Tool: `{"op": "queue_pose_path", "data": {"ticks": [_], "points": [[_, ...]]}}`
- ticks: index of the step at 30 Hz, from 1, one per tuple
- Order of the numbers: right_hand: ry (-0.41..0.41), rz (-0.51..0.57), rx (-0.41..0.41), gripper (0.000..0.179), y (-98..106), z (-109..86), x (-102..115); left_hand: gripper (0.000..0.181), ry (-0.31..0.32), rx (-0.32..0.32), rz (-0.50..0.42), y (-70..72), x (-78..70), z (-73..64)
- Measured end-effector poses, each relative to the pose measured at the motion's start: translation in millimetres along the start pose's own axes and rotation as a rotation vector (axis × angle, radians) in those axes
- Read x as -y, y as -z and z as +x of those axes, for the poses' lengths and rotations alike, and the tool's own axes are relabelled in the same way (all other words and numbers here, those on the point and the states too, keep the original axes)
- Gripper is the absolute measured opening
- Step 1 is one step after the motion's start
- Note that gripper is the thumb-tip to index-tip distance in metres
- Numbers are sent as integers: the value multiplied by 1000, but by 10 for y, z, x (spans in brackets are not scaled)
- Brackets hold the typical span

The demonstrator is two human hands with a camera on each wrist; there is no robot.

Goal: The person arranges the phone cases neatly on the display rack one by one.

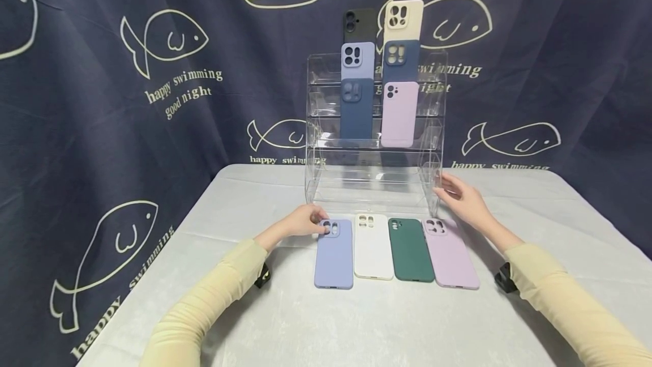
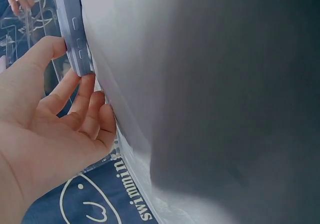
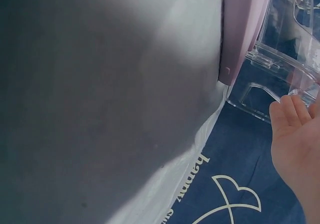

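Note:
My left hand pinches the camera end of a periwinkle-blue phone case lying on the table. In the left wrist view, the thumb is on top of this blue case and fingertips are at its end edge. To its right lie a white phone case, a dark green one and a pale purple one, in a row. My right hand is at the right side of a clear tiered display rack, its fingers fairly straight against the side panel in the right wrist view.
Phone cases stand in two overlapping columns on the rack's upper tiers, including a black case, a cream case and a pink-purple case. A dark blue curtain with fish drawings hangs behind the white-covered table.

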State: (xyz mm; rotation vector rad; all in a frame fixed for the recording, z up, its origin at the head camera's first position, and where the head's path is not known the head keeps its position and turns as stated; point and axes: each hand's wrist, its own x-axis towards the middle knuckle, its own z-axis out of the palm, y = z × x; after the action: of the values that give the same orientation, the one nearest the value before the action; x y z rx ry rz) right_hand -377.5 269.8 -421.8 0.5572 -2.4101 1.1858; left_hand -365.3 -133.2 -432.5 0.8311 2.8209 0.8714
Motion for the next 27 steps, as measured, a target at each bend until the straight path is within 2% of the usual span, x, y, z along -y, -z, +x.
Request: {"op": "queue_pose_path", "data": {"ticks": [6,13,20,27], "points": [[3,-6,11,52,0,14,-13,26,8,-29,-8,4,4,12],[3,5,26,49,48,-49,249,25,13,-84,-67,3,6,19],[15,-14,9,50,13,-19,23,30,-7,-141,-129,60,-77,12],[14,21,12,52,14,-6,-25,35,-74,-275,-182,156,-192,30]]}}
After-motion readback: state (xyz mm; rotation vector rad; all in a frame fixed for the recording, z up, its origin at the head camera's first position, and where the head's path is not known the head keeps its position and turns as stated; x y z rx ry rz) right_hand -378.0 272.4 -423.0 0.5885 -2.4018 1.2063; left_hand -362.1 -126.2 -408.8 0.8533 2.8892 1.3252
